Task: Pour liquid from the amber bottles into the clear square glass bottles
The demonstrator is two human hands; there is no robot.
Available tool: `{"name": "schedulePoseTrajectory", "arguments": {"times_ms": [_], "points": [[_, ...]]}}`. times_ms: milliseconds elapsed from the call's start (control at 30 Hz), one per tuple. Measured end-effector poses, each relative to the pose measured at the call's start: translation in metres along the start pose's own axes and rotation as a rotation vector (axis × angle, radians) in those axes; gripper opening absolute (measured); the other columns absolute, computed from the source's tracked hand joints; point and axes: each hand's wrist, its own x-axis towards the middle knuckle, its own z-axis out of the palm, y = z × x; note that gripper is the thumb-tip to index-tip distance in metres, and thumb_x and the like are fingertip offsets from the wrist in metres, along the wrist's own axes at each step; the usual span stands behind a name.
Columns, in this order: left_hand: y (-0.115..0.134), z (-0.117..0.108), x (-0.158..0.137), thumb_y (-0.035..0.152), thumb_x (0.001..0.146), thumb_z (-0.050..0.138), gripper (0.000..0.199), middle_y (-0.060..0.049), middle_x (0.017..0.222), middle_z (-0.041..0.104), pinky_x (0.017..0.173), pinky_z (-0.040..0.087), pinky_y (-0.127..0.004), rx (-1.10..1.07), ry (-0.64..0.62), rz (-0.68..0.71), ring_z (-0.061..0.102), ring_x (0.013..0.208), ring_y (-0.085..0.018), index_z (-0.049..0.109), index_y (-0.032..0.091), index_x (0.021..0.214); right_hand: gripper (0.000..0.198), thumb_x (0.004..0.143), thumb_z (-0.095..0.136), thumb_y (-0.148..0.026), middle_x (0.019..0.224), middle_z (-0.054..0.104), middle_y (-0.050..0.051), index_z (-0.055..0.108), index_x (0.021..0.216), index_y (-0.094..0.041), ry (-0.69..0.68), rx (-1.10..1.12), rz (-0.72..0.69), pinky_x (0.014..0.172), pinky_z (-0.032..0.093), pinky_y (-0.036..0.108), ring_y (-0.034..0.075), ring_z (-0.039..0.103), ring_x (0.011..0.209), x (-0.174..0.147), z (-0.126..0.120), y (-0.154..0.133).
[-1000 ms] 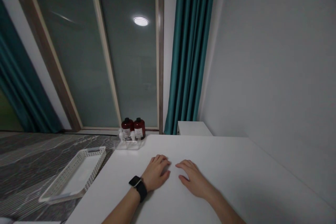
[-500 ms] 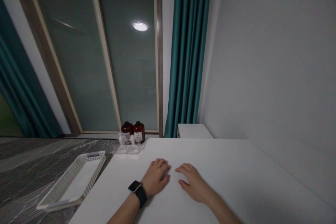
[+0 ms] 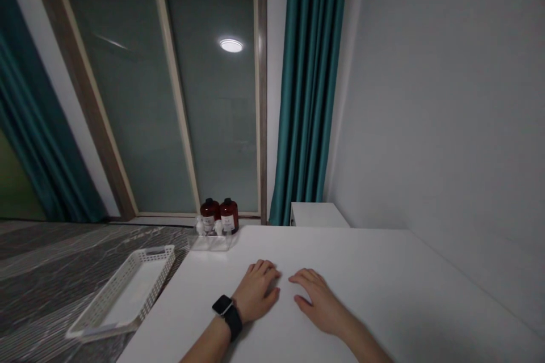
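Observation:
My left hand (image 3: 256,290) rests on the white table (image 3: 383,283), palm down, thumb apart from the fingers, holding nothing. A black watch (image 3: 227,313) is strapped round its wrist. Facing it with a small gap between, my right hand (image 3: 317,300) lies on the same tabletop, fingers loosely bent and thumb apart, also with nothing in it. Beyond my left hand, at the table's far left corner, stands a clear plastic tray (image 3: 210,244) with white pump heads (image 3: 218,228) in it. Two dark red-brown bottles (image 3: 229,216) with black tops and white labels stand at the tray's back.
Left of the table, at a lower level, lies a white perforated basket (image 3: 123,295) on the dark patterned floor (image 3: 51,255). A white cabinet (image 3: 319,214) stands behind the table, near a teal curtain (image 3: 309,96). A grey-white wall (image 3: 447,96) runs along the right.
The whole view has shifted slightly right and down, as from a small head movement. Both hands keep nearly the same pose on the table.

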Motion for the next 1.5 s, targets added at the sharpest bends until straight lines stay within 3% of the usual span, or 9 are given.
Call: {"name": "schedulePoseTrajectory", "arguments": {"times_ms": [1500], "points": [[-0.0034, 0.0032, -0.0016, 0.018, 0.083, 0.058, 0.033, -0.009, 0.122, 0.060, 0.099, 0.042, -0.045, -0.036, 0.010, 0.000, 0.052, 0.116, -0.029, 0.061, 0.023, 0.115, 0.037, 0.083, 0.056, -0.012, 0.118, 0.064, 0.007, 0.063, 0.118, -0.023, -0.001, 0.027, 0.007, 0.103, 0.040, 0.040, 0.025, 0.055, 0.114, -0.0004, -0.0038, -0.0021]]}}
